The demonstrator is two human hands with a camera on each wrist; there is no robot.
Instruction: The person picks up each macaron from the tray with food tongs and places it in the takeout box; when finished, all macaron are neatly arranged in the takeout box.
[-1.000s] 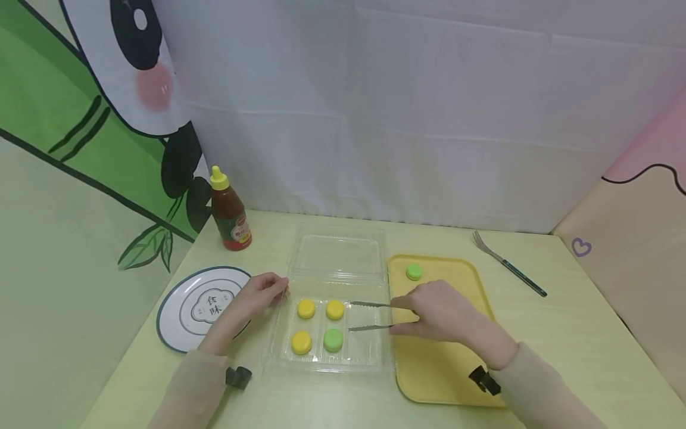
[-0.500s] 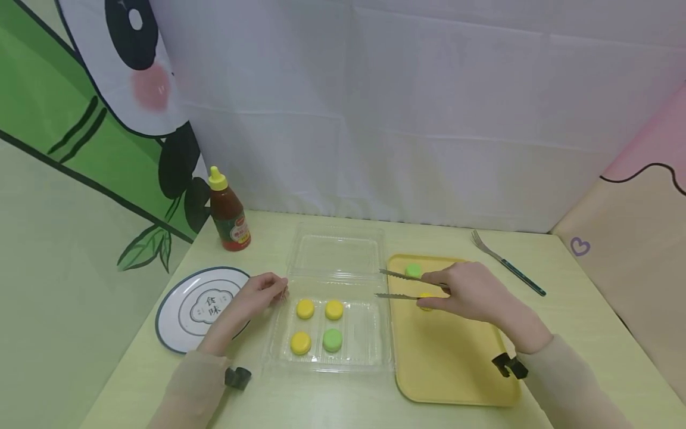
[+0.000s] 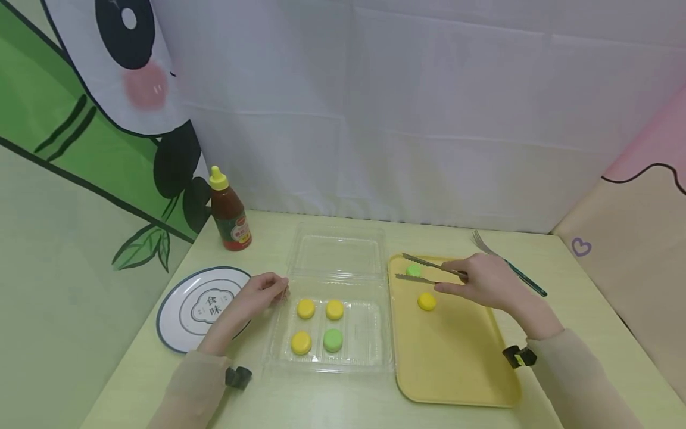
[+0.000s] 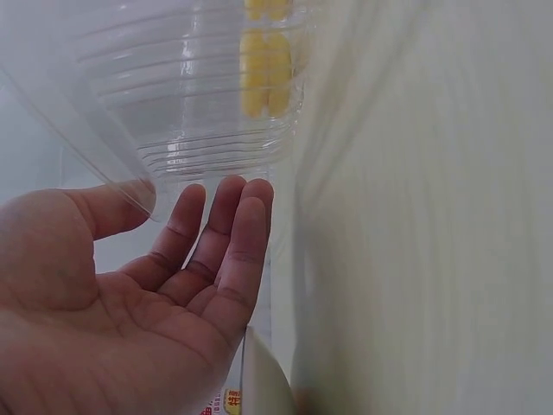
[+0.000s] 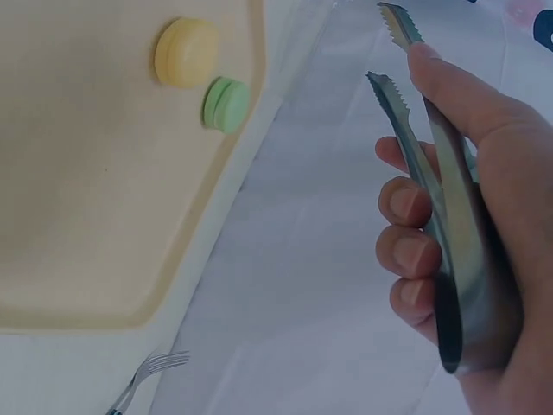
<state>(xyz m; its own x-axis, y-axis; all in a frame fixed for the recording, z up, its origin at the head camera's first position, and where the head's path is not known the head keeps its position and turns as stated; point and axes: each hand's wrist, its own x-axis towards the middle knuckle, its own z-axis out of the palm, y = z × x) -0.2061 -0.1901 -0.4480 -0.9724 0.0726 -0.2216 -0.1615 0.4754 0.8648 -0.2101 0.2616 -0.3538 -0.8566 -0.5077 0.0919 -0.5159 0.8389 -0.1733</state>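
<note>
Head view: right hand (image 3: 485, 281) grips spread tongs (image 3: 422, 261); left hand (image 3: 261, 294) pinches clear box (image 3: 367, 339).

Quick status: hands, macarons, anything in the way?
Right hand holding tongs, tips apart, nothing between. Left hand at edge of clear box, grip unclear. Four macarons in box, two on tray. Fork off the tray, apparently not in the way.
</note>
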